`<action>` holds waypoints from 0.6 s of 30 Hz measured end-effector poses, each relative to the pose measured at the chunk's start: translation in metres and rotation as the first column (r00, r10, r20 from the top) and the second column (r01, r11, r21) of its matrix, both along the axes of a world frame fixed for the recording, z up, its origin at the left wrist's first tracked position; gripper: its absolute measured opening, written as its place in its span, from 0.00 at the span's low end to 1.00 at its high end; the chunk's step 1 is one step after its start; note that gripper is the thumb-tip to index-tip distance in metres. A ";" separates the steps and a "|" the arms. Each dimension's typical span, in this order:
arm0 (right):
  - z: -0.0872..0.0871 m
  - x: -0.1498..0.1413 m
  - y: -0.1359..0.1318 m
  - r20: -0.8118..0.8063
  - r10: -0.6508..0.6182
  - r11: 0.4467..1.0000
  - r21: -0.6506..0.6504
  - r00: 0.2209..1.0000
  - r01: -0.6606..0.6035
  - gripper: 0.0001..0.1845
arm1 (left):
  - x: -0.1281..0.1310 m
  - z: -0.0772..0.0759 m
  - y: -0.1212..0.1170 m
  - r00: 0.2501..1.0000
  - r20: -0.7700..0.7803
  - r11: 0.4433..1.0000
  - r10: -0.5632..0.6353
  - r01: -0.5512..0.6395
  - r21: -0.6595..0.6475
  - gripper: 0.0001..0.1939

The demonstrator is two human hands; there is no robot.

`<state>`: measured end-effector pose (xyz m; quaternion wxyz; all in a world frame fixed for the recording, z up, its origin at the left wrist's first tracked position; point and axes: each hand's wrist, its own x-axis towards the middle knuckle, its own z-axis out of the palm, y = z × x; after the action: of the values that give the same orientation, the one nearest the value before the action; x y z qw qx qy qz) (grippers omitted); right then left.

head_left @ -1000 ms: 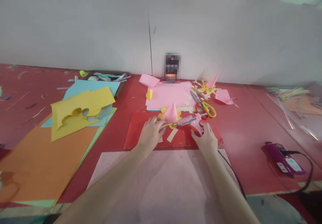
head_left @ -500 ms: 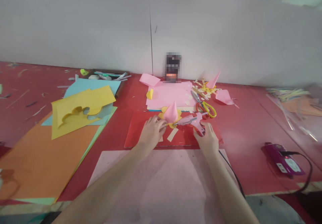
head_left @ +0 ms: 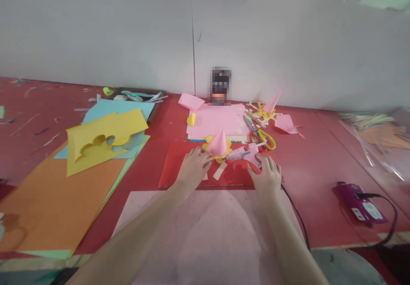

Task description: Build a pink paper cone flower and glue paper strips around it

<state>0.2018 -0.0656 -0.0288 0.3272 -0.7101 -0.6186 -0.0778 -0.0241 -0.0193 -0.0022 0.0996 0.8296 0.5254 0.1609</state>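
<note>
Since the earlier frame, the right hand has drawn slightly outward, its fingers opening at the handle of the pink glue gun, and the gun has shifted a little to the right; the left hand has barely changed.

The pink cone stands point up on the yellow flower, over the red board on the tabletop. The left fingers are close together at the near left edge of flower and cone; whether they pinch the paper or only steady it, I cannot tell. The right thumb and forefinger are fairly wide apart at the gun's handle, with no firm grip to be seen. The gun's nozzle end points at the flower's near right edge.

The step in hand seems to be steadying the cone on the flower while the gun is being handled beside it. Moving the gun would call for a secure grip on its handle, the nozzle clear of the left fingertips, and the cone left unjostled. A pale paper strip lies just in front, and the scissors lie beyond the gun.
</note>
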 end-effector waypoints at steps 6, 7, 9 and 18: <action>0.002 0.000 0.000 -0.105 -0.101 0.991 0.075 0.989 0.109 0.16 | -0.002 -0.003 0.000 0.998 0.060 1.000 -0.003 0.002 0.019 0.09; 0.002 0.001 0.000 -0.150 -0.124 0.988 0.074 0.981 0.137 0.17 | -0.003 -0.003 0.000 0.997 0.079 1.000 -0.001 -0.001 0.023 0.09; 0.003 0.006 0.001 -0.230 -0.175 0.980 0.050 0.957 0.192 0.20 | -0.004 -0.002 0.000 0.995 0.100 1.000 0.010 -0.012 0.020 0.09; -0.001 0.035 -0.002 -0.291 -0.427 0.902 -0.063 0.856 0.428 0.21 | -0.004 0.009 0.000 0.995 0.082 0.997 0.058 -0.053 -0.060 0.09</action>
<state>0.2363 -0.0680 -0.0293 0.3926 -0.8323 -0.3891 -0.0419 -0.0281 -0.0190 0.0069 0.1411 0.8040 0.5480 0.1828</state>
